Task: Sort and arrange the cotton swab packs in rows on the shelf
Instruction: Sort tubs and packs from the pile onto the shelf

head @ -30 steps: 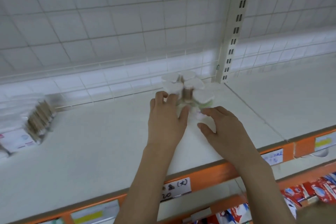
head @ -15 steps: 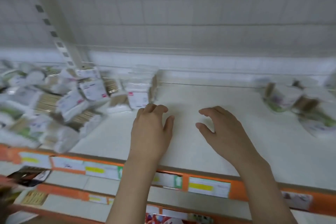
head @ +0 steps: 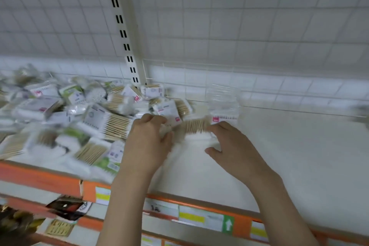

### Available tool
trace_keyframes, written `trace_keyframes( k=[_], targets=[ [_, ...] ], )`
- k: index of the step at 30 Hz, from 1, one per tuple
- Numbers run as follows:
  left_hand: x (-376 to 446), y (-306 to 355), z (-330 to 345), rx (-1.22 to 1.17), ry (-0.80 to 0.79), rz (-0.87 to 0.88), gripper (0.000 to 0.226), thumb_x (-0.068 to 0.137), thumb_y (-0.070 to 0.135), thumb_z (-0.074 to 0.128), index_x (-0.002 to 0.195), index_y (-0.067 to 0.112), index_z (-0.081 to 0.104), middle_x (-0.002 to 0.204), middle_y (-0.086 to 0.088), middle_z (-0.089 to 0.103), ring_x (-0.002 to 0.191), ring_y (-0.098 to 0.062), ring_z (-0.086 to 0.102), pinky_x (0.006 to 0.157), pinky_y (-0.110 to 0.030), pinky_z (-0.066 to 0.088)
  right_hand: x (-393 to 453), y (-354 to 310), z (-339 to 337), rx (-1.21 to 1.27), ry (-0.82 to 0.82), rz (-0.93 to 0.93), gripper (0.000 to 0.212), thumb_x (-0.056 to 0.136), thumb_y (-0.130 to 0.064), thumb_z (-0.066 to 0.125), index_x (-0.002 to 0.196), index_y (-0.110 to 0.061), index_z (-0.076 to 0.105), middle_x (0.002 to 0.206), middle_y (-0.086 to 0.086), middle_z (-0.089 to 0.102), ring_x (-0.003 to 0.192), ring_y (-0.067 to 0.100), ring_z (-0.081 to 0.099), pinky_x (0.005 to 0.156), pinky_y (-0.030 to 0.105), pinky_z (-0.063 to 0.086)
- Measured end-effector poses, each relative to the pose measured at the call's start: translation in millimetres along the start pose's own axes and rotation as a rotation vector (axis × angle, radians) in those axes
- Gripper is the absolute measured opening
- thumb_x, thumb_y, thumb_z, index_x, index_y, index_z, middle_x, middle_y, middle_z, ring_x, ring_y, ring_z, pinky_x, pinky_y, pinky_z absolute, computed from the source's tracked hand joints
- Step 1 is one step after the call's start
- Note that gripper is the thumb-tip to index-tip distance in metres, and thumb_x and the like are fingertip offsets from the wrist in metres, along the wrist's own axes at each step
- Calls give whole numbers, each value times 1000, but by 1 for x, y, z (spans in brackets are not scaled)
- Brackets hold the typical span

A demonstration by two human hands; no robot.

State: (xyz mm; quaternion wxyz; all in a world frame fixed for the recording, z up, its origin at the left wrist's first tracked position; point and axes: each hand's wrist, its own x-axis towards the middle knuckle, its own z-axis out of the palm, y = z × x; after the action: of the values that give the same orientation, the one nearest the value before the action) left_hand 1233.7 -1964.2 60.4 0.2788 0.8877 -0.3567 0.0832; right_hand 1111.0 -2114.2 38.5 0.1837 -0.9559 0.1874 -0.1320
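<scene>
Soft, even light, a little dim, washes the white shelf (head: 299, 146) in pale grey. Motion blur smears the packs (head: 60, 122) at left and the hands' (head: 147, 146) fingertips. Faint shadows lie under the hands. Grid lines on the back wall (head: 239, 26) bow toward the edges
</scene>
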Motion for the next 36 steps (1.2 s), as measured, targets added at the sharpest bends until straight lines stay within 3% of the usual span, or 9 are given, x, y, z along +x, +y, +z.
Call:
trace_keyframes(
  k=[11, 15, 19, 25, 30, 33, 36],
  targets=[
    [62, -34, -2, 41, -61, 88, 46, 84, 30, 63, 125, 13, 53, 124, -9, 51, 116, -31, 40, 99, -38, 35, 32, -22, 34, -145, 11, 75, 49, 82, -3, 51, 127, -21, 44, 128, -4, 40, 114, 17, 42, 82, 24, 43],
    [88, -39, -1, 103, -151, 95, 50, 86, 38, 59, 128, 13, 50, 128, -9, 49, 119, -30, 41, 99, -41, 38, 43, -23, 35, -138, 24, 73, 38, 87, -6, 53, 123, -16, 52, 125, -2, 46, 113, 17, 48, 89, 23, 42],
    [97, -39, 5, 201, -309, 104, 45, 87, 47, 53, 122, 19, 52, 118, -3, 57, 116, -25, 43, 100, -42, 35, 47, -25, 35, -138, 63, 56, 24, 90, -11, 51, 110, -15, 64, 113, -1, 57, 100, 17, 56, 83, 25, 45],
    [97, -42, 11, 265, -303, 83, 37, 88, 46, 51, 114, 22, 56, 109, -2, 58, 118, -23, 39, 100, -41, 27, 48, -27, 31, -81, 132, 13, 22, 92, -13, 53, 108, -10, 67, 108, 3, 65, 100, 23, 58, 84, 32, 46],
    [97, -42, 10, 229, -298, 95, 36, 87, 42, 53, 120, 26, 54, 115, 0, 57, 119, -24, 38, 100, -40, 26, 46, -32, 28, -45, 223, -30, 23, 94, -17, 52, 113, -14, 65, 102, -1, 67, 93, 22, 54, 75, 22, 38],
    [94, -42, 5, 93, -209, 108, 41, 86, 35, 57, 125, 21, 51, 119, -3, 53, 115, -26, 45, 98, -38, 33, 43, -37, 20, -17, 302, -51, 12, 94, -11, 51, 96, -12, 63, 72, -11, 51, 70, 14, 40, 64, 14, 26],
    [88, -39, -2, -149, -98, 161, 43, 85, 20, 62, 126, 12, 51, 113, -3, 46, 101, -21, 48, 86, -24, 35, 40, -43, 7, -3, 399, -75, 11, 94, -8, 50, 89, -10, 60, 61, -23, 32, 61, 10, 32, 65, 12, 29]
  ],
)
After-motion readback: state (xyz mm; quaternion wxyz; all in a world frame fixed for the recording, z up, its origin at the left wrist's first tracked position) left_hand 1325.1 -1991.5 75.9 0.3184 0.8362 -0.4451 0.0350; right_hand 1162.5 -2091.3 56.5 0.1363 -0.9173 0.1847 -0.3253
